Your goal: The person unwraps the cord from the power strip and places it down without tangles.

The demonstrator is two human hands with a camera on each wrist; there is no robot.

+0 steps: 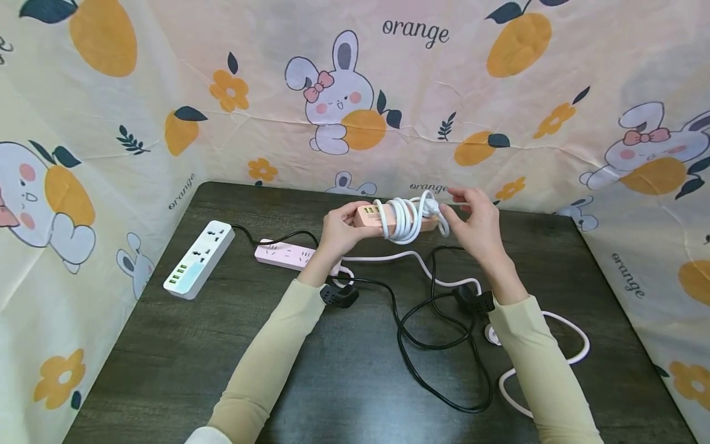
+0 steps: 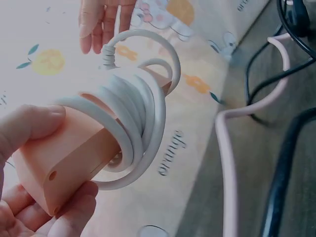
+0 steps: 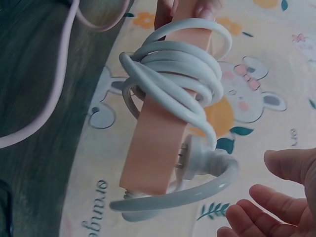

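Observation:
Above the far part of the table, my left hand (image 1: 342,235) grips one end of a peach power strip (image 1: 368,216). In the left wrist view, the thumb lies on its top and fingers curl under it. A white cord (image 1: 407,223) is wound in several loops around the strip's middle. The cord's white plug (image 3: 196,159) sits near the strip's other end, prongs facing the strip; whether they touch it I cannot tell. Beside the plug is my right hand (image 1: 478,227). Its fingers are spread and hold nothing, with a gap to the plug in the right wrist view.
At the left lies a white power strip (image 1: 201,259). A pink power strip (image 1: 284,254) lies partly behind the left forearm. Black cord (image 1: 407,364) loops across the table's middle, with a black plug (image 1: 339,296) near the left wrist. Pink-white cord (image 1: 579,354) curves under the right forearm.

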